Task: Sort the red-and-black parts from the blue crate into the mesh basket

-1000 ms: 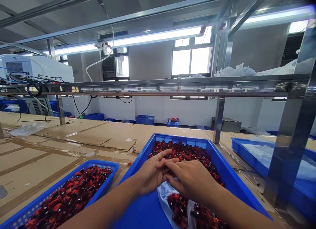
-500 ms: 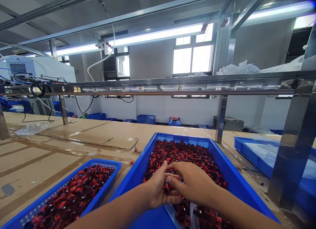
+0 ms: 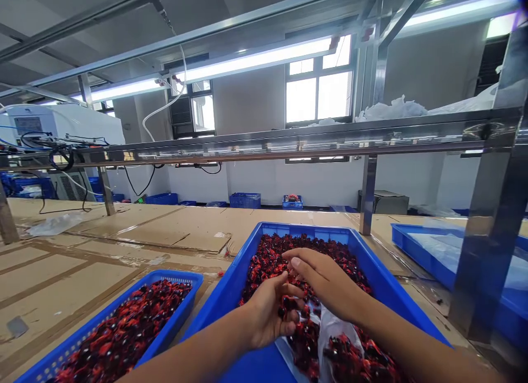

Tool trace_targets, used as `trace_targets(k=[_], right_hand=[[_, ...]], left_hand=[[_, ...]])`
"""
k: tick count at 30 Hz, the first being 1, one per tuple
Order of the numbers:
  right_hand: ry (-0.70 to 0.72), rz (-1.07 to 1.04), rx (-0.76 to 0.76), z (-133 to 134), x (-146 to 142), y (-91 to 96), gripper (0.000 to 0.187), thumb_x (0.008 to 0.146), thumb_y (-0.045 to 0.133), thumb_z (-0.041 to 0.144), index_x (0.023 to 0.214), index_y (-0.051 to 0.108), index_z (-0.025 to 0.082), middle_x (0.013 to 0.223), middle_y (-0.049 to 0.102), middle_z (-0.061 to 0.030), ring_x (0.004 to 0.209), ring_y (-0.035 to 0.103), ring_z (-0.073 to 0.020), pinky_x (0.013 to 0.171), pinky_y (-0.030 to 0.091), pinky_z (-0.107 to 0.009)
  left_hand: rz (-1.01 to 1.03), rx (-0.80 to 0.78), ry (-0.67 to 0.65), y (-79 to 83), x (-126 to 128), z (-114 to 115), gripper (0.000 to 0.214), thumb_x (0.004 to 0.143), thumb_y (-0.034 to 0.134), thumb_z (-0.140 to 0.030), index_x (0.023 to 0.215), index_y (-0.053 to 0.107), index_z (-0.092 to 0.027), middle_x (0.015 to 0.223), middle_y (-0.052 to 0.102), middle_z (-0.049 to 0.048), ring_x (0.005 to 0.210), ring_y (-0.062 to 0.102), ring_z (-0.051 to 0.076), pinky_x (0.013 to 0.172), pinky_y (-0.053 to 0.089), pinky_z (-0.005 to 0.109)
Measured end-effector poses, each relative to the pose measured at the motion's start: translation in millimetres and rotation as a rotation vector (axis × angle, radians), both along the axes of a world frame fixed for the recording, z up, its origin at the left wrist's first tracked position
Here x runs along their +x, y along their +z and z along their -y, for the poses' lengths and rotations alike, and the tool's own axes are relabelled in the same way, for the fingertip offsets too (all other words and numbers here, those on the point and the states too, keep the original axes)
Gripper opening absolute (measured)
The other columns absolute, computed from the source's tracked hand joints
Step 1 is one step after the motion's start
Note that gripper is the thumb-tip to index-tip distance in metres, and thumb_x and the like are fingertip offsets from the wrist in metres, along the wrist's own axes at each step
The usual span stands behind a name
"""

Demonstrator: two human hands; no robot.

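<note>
My left hand (image 3: 270,311) is cupped, palm toward the right, with its fingers curled round a few small glossy red and black pieces (image 3: 289,305). Just above and to the right is my right hand (image 3: 317,275), its fingers stretched out to the left and the thumb near the forefinger; nothing shows in it. Both hands are over a large blue tray (image 3: 406,311) heaped with the same small pieces (image 3: 305,245). A crumpled translucent plastic sheet (image 3: 336,328) lies among the pieces under my right forearm. The exact kind of these pieces cannot be made out.
A smaller blue basket (image 3: 193,286) full of similar pieces stands to the left on the cardboard-covered table (image 3: 165,229). At the right, another blue tray (image 3: 406,237) with plastic film sits behind a metal post (image 3: 474,262). A metal shelf (image 3: 256,146) crosses above the table.
My right hand has moved up and away from my left hand, and its fingers have straightened. My left hand has opened a little, showing the pieces in it. The view has shifted slightly.
</note>
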State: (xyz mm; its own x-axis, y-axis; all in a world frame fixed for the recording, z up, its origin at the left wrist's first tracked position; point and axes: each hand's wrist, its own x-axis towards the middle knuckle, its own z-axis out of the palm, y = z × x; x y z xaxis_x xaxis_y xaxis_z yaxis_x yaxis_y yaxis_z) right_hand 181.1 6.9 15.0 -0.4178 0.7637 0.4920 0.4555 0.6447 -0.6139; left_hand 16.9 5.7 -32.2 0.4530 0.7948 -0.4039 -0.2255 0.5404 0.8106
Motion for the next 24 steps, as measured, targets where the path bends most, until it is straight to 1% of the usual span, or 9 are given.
trace_targets(k=[3,5,8,12,14,16,19,21,24], right_hand=[[-0.092,0.162,0.132,-19,10,-5.3,0.039,0.102,0.030,0.035,0.108,0.066,0.020,0.102,0.071,-0.0057,0.094,0.064,-0.0189,0.081,0.048,-0.030],[-0.126,0.272,0.151,-31,14,-14.2,0.040,0.101,0.032,0.033,0.096,0.068,0.017,0.089,0.071,-0.0060,0.084,0.065,-0.0198,0.074,0.046,-0.030],[-0.096,0.373,0.141,-38,11,-31.1,0.033,0.095,0.044,0.029,0.080,0.070,0.016,0.079,0.071,-0.0072,0.078,0.064,-0.0211,0.073,0.043,-0.030],[-0.003,0.475,0.140,-33,1,-43.5,0.023,0.088,0.055,0.027,0.077,0.073,0.017,0.081,0.074,-0.0072,0.082,0.066,-0.0211,0.076,0.044,-0.028],[0.018,0.500,0.138,-30,0,-43.6,0.023,0.087,0.055,0.027,0.077,0.074,0.017,0.081,0.075,-0.0076,0.083,0.067,-0.0215,0.076,0.044,-0.028],[0.030,0.515,0.132,-27,2,-42.4,0.024,0.087,0.054,0.026,0.077,0.074,0.017,0.077,0.075,-0.0074,0.081,0.068,-0.0215,0.075,0.045,-0.028],[0.065,0.529,0.120,-19,1,-43.0,0.024,0.086,0.053,0.026,0.082,0.075,0.017,0.077,0.075,-0.0074,0.076,0.069,-0.0214,0.071,0.046,-0.029],[0.120,0.538,0.113,-8,-5,-46.1,0.024,0.085,0.054,0.029,0.090,0.075,0.018,0.084,0.075,-0.0077,0.079,0.069,-0.0222,0.071,0.048,-0.029],[0.250,0.562,0.099,20,-23,-55.4,0.034,0.079,0.060,0.036,0.105,0.073,0.019,0.097,0.074,-0.0087,0.089,0.069,-0.0245,0.075,0.050,-0.030]], left_hand=[[-0.106,0.063,0.054,7.1,-5,-2,0.032,0.087,0.048,-0.048,0.076,0.047,-0.018,0.066,0.045,-0.0039,0.039,0.030,0.002,0.035,0.019,0.013],[-0.166,0.106,0.056,12.6,-10,-5,0.030,0.085,0.053,-0.044,0.072,0.045,-0.018,0.062,0.043,-0.0051,0.038,0.024,0.002,0.035,0.013,0.014],[-0.271,0.203,0.114,23.7,-23,-11,0.030,0.083,0.055,-0.044,0.069,0.042,-0.019,0.059,0.039,-0.0073,0.037,0.019,0.002,0.037,0.010,0.016],[-0.494,0.375,0.300,41.8,-64,-7,0.034,0.082,0.051,-0.049,0.067,0.037,-0.021,0.057,0.037,-0.0089,0.038,0.018,0.004,0.039,0.011,0.020],[-0.666,0.450,0.402,49.7,-96,6,0.035,0.081,0.050,-0.050,0.065,0.039,-0.021,0.053,0.037,-0.0083,0.039,0.020,0.006,0.042,0.012,0.021],[-0.838,0.544,0.466,54.0,-132,25,0.037,0.079,0.056,-0.048,0.059,0.043,-0.020,0.050,0.040,-0.0064,0.043,0.028,0.008,0.046,0.016,0.022],[-1.069,0.672,0.517,50.0,-188,59,0.036,0.076,0.062,-0.044,0.055,0.047,-0.019,0.053,0.049,-0.0024,0.055,0.043,0.014,0.053,0.023,0.023],[-1.489,0.780,0.444,41.0,-219,78,0.038,0.082,0.052,-0.051,0.060,0.054,-0.020,0.060,0.058,0.0004,0.063,0.053,0.021,0.058,0.030,0.026],[-1.681,0.759,0.365,25.5,-250,105,0.040,0.085,0.047,-0.056,0.086,0.068,-0.022,0.089,0.071,0.0047,0.088,0.063,0.029,0.075,0.042,0.033]])
